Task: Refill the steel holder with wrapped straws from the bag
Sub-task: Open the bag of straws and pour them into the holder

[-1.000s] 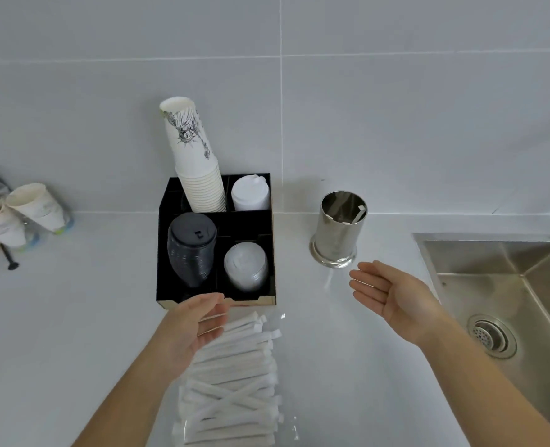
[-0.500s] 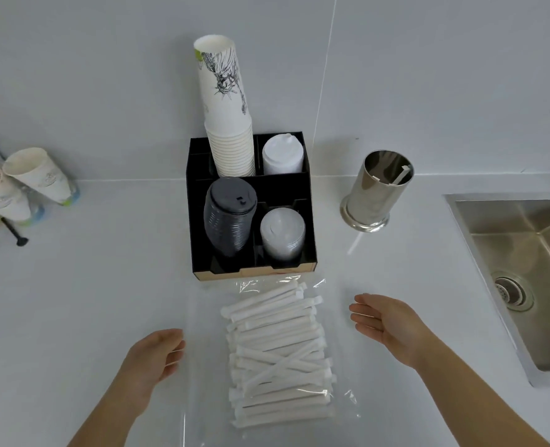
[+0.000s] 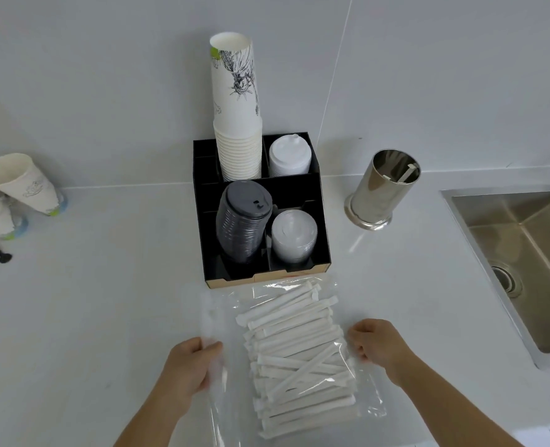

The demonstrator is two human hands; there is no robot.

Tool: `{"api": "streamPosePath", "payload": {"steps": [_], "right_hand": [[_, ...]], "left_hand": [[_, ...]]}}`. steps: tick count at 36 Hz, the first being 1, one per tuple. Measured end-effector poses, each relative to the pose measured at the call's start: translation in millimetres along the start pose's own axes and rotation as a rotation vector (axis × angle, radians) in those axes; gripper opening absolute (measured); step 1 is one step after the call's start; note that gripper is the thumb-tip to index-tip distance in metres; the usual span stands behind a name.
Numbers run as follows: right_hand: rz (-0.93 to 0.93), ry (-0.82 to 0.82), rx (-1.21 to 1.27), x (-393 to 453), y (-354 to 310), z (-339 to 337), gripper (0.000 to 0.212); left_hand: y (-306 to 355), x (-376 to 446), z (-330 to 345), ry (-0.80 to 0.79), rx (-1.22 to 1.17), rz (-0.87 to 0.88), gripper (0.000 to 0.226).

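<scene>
Head view: as we look down at the white counter, everything below comes from this one camera.
Left hand: closed on the left edge of the clear bag, pinching the loose plastic.
Right hand: curled shut on the right edge of the bag, fingers tucked under.
Why we hold it so: we judge that gripping both sides steadies or lifts the floppy bag so it can be opened.
Wrapped straws: white paper sleeves, piled mostly crosswise inside the bag, a few lying diagonally on top.
Bag's place: flat on the counter, just in front of the black organizer.
Steel holder: shiny, upright, right of the organizer, well apart from the bag, nearly empty with one straw leaning inside.
Progress: refilling not yet begun, we judge.
</scene>
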State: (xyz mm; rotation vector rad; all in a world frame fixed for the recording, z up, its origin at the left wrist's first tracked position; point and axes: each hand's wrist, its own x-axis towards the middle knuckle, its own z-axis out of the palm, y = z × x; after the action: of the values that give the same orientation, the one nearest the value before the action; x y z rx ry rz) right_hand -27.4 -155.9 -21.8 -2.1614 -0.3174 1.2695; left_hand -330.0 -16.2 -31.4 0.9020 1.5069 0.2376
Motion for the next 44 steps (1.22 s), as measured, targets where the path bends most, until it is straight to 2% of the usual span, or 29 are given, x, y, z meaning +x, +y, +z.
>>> {"api": "streamPosePath", "payload": {"steps": [7,12,25,30,34,37,39,41,44], "right_hand": [[-0.066,-0.006,0.03,-5.5,1.9,-9.5,0.019],[-0.128,0.074,0.122,-15.6,13.3,-38.5,0.019],[-0.106,0.194,0.245,-15.9,55.2,-151.1,0.019],[-0.086,0.197,0.267,4.1,72.9,-190.9,0.02],[-0.042,0.253,0.263,23.1,84.2,-216.5,0.006],[-0.075,0.325,0.028,29.2,89.1,-231.4,0.016],[-0.142,0.364,-0.175,28.4,89.6,-238.5,0.021],[-0.222,0.358,-0.264,25.5,90.6,-238.2,0.028],[-0.395,0.332,-0.39,16.5,92.3,-223.4,0.038]], "left_hand": [[3.8,-3.4,6.2,-0.015,0.058,0.049,0.023],[10.6,-13.0,28.5,-0.088,0.028,0.081,0.021],[36.3,-31.1,145.9,-0.239,0.079,0.143,0.02],[40.5,-29.8,190.5,-0.234,0.104,0.112,0.017],[45.2,-28.0,222.3,-0.178,0.175,0.147,0.025],[45.8,-25.2,235.2,-0.05,0.218,0.166,0.009],[43.5,-26.1,239.1,0.067,0.293,0.209,0.029],[40.4,-31.2,239.6,0.145,0.473,0.337,0.044],[32.7,-41.9,243.0,0.138,0.712,0.566,0.055]]}}
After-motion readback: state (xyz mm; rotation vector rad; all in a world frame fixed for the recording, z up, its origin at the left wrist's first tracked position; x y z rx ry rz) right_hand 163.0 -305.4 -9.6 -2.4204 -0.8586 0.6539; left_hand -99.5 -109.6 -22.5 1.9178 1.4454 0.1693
